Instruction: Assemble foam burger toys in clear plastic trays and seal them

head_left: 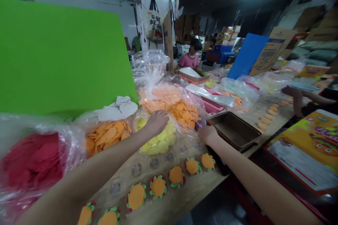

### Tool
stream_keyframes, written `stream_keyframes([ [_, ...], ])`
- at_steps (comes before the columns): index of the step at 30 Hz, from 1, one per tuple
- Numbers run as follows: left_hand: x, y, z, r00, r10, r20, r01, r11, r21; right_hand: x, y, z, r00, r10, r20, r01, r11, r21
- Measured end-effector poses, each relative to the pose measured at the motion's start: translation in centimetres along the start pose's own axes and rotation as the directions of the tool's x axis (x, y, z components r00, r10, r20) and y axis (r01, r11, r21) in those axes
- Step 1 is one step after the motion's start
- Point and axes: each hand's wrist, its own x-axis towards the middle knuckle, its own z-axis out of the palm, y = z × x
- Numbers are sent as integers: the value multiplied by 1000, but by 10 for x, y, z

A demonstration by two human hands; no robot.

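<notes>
My left hand (158,122) is over an open plastic bag of pale yellow discs (160,142), its fingers curled together; what they hold, if anything, is hidden. My right hand (207,135) is closed low over the far end of the small clear pieces (183,148), beside a brown metal pan (235,130); its fingertips are hidden. Along the table's near edge runs a row of stacks with an orange disc (176,175) on top and green and red frilled edges below. Behind that row the small clear pieces lie in a line.
Bags of orange discs (185,116) and red discs (34,161) stand along the back and left. A green board (60,59) rises behind them. At right are a printed box (308,147) and another person's hands (297,98). One more person (190,58) sits farther back.
</notes>
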Motion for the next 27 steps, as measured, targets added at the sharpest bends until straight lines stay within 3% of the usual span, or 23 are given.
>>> stream_keyframes([
  [3,-42,34,-14,998,60,34,-55,990,-131,-20,1,-3,992,-5,-129,5,1000,4],
  [6,-103,70,-36,995,65,77,-32,928,-372,-55,-9,-1,957,-75,-282,97,993,65],
  [9,-174,105,-56,990,72,124,13,816,-578,-97,-29,22,854,-103,-509,274,922,273],
  [11,-219,124,-60,981,57,186,87,728,-680,-125,-49,52,806,-8,-592,338,828,448],
  [13,-261,139,-55,961,-37,273,234,634,-737,-151,-73,88,822,120,-556,326,702,633],
  [15,-297,150,-46,918,-174,356,392,532,-751,-174,-97,125,870,211,-445,264,563,783],
  [17,-325,156,-38,863,-298,409,504,450,-737,-189,-119,153,907,217,-360,215,494,842],
  [20,-353,160,-33,808,-401,432,578,397,-713,-197,-137,168,923,89,-374,262,566,782],
  [24,-372,160,-36,807,-418,416,577,410,-706,-192,-148,151,900,-80,-428,360,691,627],
  [27,-385,160,-36,804,-445,394,576,418,-703,-188,-168,137,889,-136,-438,399,701,591],
])
